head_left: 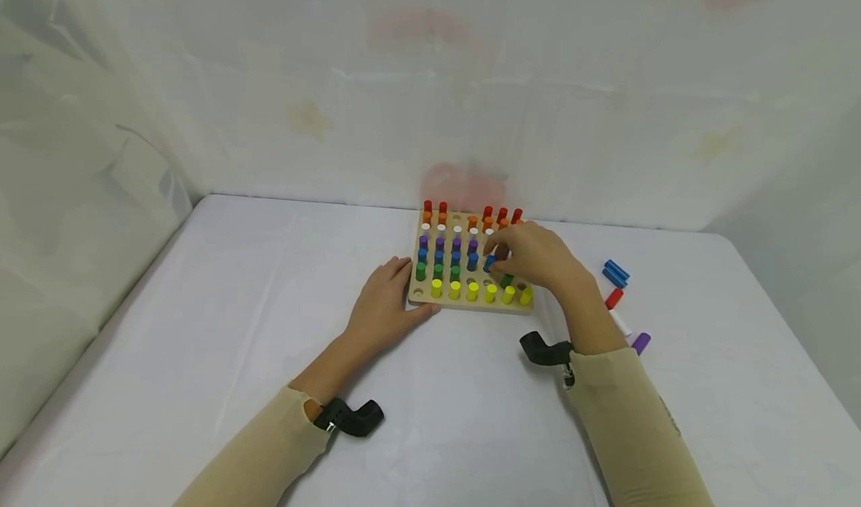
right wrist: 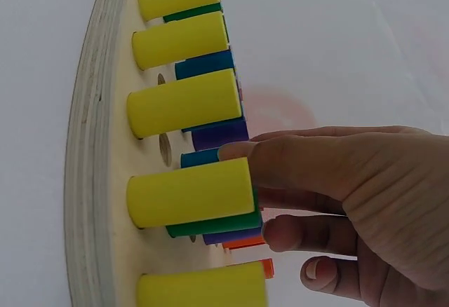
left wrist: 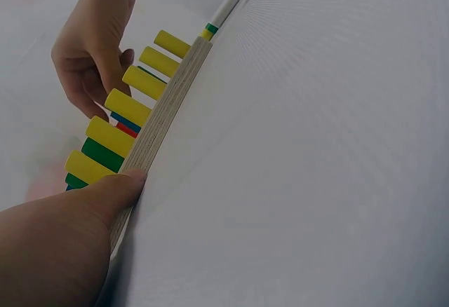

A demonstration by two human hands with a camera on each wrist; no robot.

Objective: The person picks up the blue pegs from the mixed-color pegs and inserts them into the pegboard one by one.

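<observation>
From the head camera, a wooden peg board [head_left: 471, 303] sits on the white table [head_left: 202, 305], most holes filled with rows of coloured pegs. The left hand [head_left: 383, 305] lies flat with straight fingers against the board's near left corner. The right hand [head_left: 534, 256] pinches a blue peg [head_left: 490, 262] over the blue row. A few holes are empty, and loose pegs [head_left: 615, 274] lie well to the right, so the filling looks mostly done.

In the left wrist view, the left thumb [left wrist: 116, 188] presses the board's edge [left wrist: 168, 111] beside the yellow pegs [left wrist: 130, 107].

In the right wrist view, the right fingers [right wrist: 309, 163] curl around the blue peg [right wrist: 200, 158] behind the yellow row [right wrist: 186, 104].
</observation>
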